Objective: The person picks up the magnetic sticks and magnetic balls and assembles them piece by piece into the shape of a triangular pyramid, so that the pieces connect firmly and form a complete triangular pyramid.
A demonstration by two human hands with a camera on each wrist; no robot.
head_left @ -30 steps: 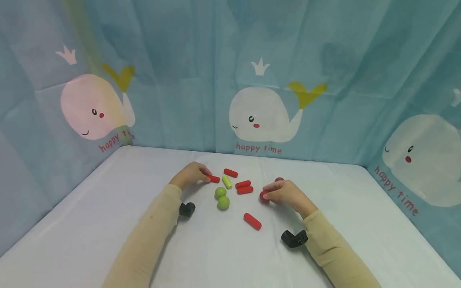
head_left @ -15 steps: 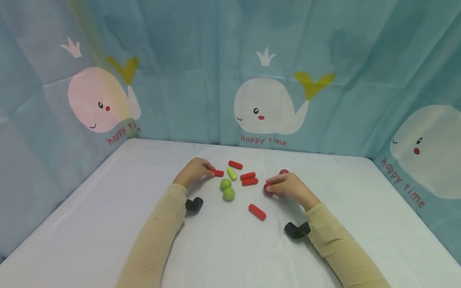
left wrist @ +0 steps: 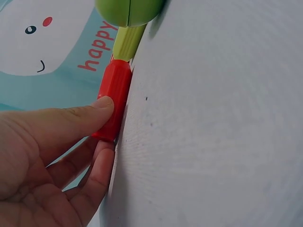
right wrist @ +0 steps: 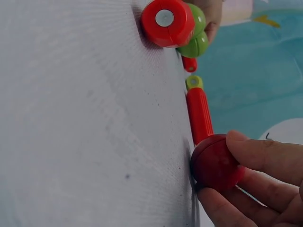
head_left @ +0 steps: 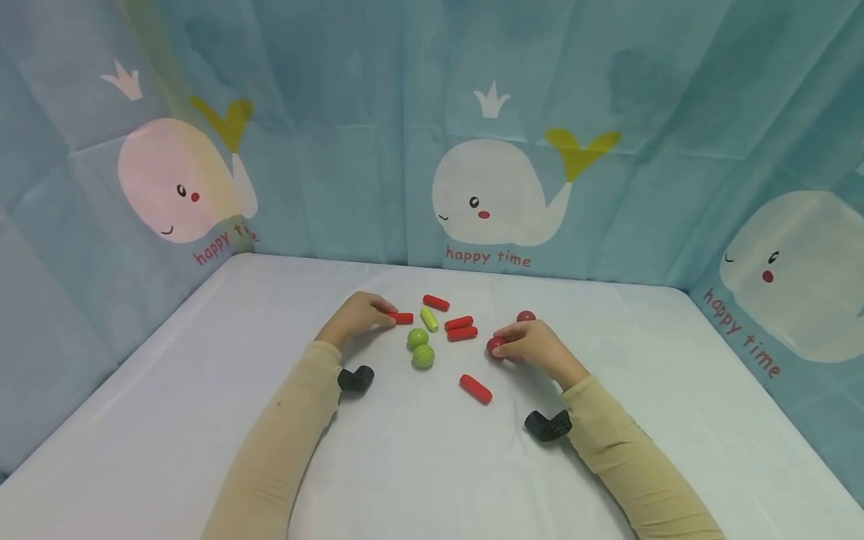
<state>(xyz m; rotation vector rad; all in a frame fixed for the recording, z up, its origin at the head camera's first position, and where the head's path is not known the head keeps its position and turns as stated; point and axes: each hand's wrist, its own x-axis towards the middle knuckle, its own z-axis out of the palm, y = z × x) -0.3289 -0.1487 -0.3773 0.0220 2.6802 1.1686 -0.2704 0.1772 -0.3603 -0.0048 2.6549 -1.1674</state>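
Note:
My left hand [head_left: 358, 313] pinches a short red rod [left wrist: 113, 97] between thumb and fingers, low against the white cloth. In the left wrist view, a yellow-green rod [left wrist: 128, 43] and a green ball [left wrist: 127, 12] show beyond it. On the right, my right hand [head_left: 536, 349] holds a dark red ball [right wrist: 214, 163] between thumb and fingertips at the table surface. Just behind that hand lies a second dark red ball [head_left: 526, 316], partly hidden in the head view. Two green balls [head_left: 423, 355] sit together between the hands.
Two red rods [head_left: 462, 334] lie side by side in the middle, with another red rod [head_left: 436, 302] behind. Nearer the front is a red rod [head_left: 475, 388] with a metal disc in its end. A whale-print curtain surrounds the white table [head_left: 432, 465] at the back and sides.
The head view has shifted slightly. Both hands keep their hold on the red rod and the dark red ball, with hardly any movement relative to the other pieces.

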